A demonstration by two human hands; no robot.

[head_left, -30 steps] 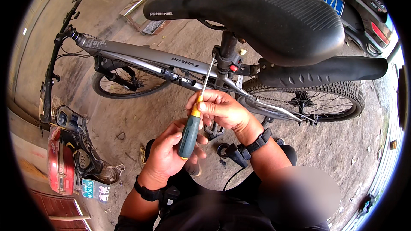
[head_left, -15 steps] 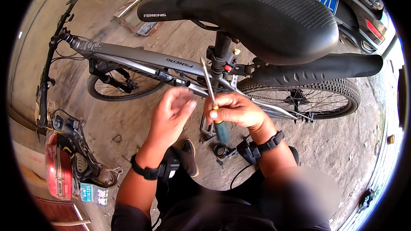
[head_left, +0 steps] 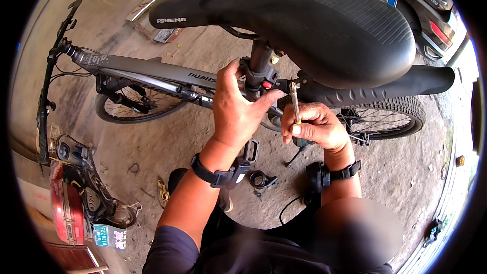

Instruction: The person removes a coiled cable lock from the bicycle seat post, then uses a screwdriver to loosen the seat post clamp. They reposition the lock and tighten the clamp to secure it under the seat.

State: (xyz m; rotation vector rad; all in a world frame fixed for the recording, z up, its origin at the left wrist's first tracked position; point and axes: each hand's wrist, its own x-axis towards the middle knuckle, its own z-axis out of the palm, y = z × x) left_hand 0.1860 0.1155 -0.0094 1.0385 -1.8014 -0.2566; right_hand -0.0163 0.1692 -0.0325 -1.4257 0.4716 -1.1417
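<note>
A grey bicycle frame [head_left: 139, 69] stands across in front of me, its black saddle [head_left: 304, 25] nearest the top. Below the saddle, a black clamp [head_left: 271, 76] with a small red part sits on the seat post [head_left: 262, 53] and joins the black rear mudguard [head_left: 375, 87]. My left hand [head_left: 236, 111] is wrapped round this clamp, fingers on its left side and thumb on its lower right. In my right hand [head_left: 320, 128] is a screwdriver [head_left: 296, 102], pinched by the shaft near the handle. Its tip points up beside the mudguard's bracket; contact cannot be made out.
On the ground below lie a coiled black cable or lock [head_left: 262, 179] and a yellow item [head_left: 163, 193]. A pedal [head_left: 251, 150] sticks out beneath my left hand. At the left stands a red case [head_left: 66, 205]; a dark vehicle [head_left: 431, 15] is behind right.
My left hand has moved up and right from the air onto the clamp. My right hand has carried the screwdriver rightward to the mudguard bracket. The view has shifted slightly.
</note>
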